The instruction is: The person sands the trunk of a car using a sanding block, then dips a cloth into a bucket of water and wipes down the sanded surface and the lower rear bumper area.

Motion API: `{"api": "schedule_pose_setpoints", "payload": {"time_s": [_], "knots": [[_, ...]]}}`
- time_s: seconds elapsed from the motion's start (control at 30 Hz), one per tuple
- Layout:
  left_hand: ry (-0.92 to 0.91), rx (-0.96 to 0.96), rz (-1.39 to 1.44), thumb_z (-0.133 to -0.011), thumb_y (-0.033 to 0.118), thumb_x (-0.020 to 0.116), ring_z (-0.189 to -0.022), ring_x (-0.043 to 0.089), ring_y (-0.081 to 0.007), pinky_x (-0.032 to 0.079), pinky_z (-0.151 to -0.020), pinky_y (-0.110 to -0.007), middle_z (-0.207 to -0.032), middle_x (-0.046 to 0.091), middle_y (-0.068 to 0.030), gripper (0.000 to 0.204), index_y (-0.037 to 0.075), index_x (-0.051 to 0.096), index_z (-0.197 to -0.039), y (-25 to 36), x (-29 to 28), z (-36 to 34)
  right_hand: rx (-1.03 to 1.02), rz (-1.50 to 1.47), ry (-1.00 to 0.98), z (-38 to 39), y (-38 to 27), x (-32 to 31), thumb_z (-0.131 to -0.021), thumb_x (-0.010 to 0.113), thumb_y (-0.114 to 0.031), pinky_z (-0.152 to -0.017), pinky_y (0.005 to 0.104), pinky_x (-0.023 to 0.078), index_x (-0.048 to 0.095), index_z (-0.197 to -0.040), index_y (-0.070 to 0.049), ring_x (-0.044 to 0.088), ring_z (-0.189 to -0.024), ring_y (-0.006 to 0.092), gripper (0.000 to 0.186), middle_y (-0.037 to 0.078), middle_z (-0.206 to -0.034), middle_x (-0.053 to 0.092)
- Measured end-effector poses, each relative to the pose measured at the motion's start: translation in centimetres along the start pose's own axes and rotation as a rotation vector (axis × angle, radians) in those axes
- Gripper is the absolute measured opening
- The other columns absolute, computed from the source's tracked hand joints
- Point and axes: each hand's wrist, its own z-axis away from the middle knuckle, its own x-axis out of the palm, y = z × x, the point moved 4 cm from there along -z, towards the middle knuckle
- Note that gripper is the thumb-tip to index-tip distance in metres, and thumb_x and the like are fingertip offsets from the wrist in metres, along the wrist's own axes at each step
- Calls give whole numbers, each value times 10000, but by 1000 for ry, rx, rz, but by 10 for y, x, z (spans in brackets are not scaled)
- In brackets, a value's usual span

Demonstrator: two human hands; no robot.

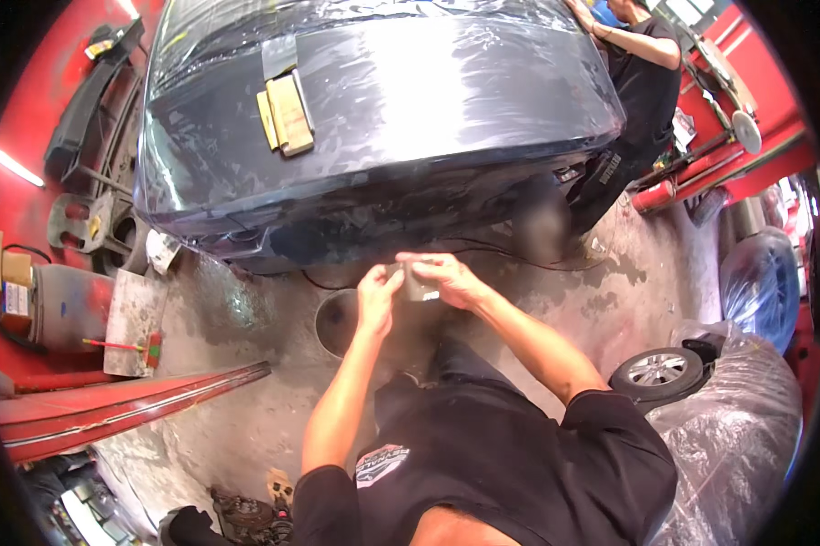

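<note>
Between my two hands, in front of the car's dark end, is a small grey-brown sheet (419, 284) that looks like sandpaper. My left hand (377, 298) pinches its left edge, fingers closed. On the other side my right hand (450, 280) grips it, thumb and fingers pressed on the upper part. Past my hands stands the dark grey car (337, 205), its paint patchy and smeared. On its flat top panel lie tan and yellow blocks or folded pieces (289, 115), beside a grey sheet (280, 56). Below my left wrist a round bucket (321, 318) sits on the floor.
A co-worker (642, 86) in dark clothes leans on the car's far right side. A wheel (657, 371) and plastic-wrapped parts (728, 428) lie at the right. A red panel (128, 409) juts in from the left. A dark hose (510, 257) crosses the stained floor.
</note>
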Motion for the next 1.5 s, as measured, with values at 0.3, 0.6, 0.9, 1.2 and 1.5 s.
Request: {"api": "schedule_pose_setpoints", "payload": {"time_s": [0.3,0.6,0.9,1.2,1.5], "knots": [[37,706,-455,-1004,32,633,-842,683,-141,572,-741,-281,-1000,680,-63,192,0,644,-1193,147,126,-19,-788,1072,453,48,-291,-2,-1018,591,-178,-992,304,491,697,-1223,38,663,-1107,165,316,106,-1144,752],[750,1186,-1424,-929,145,672,-1241,566,-349,414,-1093,-448,-1281,639,-171,389,37,628,-1301,300,14,-87,-748,1952,103,-40,-291,-83,-1001,598,-212,-1153,442,420,550,-1420,-86,486,-1389,366,441,200,-1505,497],[798,965,-1495,-954,307,657,-1257,553,-373,421,-1081,-468,-1331,606,-179,471,74,605,-1360,291,-9,-121,-702,2227,54,-45,-298,-93,-1062,498,-320,-1244,456,252,484,-1464,-18,290,-1517,348,504,195,-1606,349],[656,865,-1672,-958,425,674,-1230,583,-355,445,-1054,-445,-1333,614,-164,509,61,650,-1313,314,-49,-112,-488,2086,-146,-5,-282,-96,-1064,474,-306,-1276,473,177,378,-1531,27,216,-1548,374,582,228,-1637,293],[634,844,-1575,-961,384,677,-1234,584,-348,438,-1072,-433,-1383,602,-141,465,44,674,-1279,310,-48,-129,-996,2210,38,-232,-372,-103,-1065,461,-190,-1247,478,250,556,-1330,64,295,-1502,398,379,241,-1553,403]]}}
